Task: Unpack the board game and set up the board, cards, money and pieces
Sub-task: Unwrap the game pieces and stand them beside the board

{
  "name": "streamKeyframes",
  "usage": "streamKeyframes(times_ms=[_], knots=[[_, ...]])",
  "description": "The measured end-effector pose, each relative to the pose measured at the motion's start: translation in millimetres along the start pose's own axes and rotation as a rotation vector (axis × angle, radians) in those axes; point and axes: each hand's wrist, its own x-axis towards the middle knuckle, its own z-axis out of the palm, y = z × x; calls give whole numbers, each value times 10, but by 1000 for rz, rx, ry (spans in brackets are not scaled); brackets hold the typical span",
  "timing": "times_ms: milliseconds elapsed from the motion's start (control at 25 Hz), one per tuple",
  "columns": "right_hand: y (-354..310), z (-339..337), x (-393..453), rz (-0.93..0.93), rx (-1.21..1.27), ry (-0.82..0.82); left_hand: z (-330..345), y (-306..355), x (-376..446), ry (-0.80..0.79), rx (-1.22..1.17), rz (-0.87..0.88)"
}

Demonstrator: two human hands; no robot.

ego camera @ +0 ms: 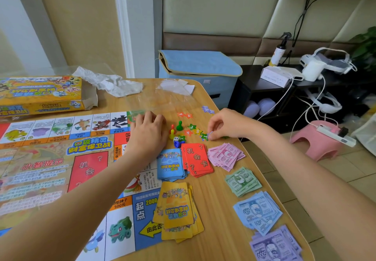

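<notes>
The game board (pixel 50 169) lies unfolded on the wooden table (pixel 219 210). My left hand (pixel 148 132) rests flat on the board's far right corner. My right hand (pixel 223 124) pinches a small purple star token (pixel 210 134) at the end of a row of star tokens (pixel 196 131). Between my hands stand a green pawn (pixel 179 125), a red and a yellow pawn (pixel 172 131), a die (pixel 176 138) and a blue piece (pixel 177 144). Blue cards (pixel 171 164), red cards (pixel 197 159) and yellow cards (pixel 177 210) lie in stacks. Pink (pixel 225 156), green (pixel 242 181), blue (pixel 257 212) and purple money (pixel 274 246) runs along the right edge.
The yellow game box (pixel 40 96) lies open at the back left, with crumpled white paper (pixel 109 83) and clear plastic wrap (pixel 175 90) behind the board. Two purple stars (pixel 208 109) sit near the table's far edge. Beyond it are a blue fabric box (pixel 199 71) and a pink stool (pixel 317 140).
</notes>
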Motion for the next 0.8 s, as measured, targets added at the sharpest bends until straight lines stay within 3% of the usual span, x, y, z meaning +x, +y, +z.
streamKeyframes(times_ms=[120, 240, 360, 640, 800], knots=[[48, -125, 19, 29, 221, 82, 0, 4, 1, -6, 11, 3], [128, -208, 214, 145, 443, 364, 0, 0, 0, -11, 10, 2], [113, -129, 484, 262, 400, 521, 3, 1, -3, -9, 23, 3], [143, -109, 643, 246, 181, 609, 24, -13, 6, -1, 31, 6], [204, -90, 606, 222, 35, 528, 26, -23, 10, 3, 10, 11]])
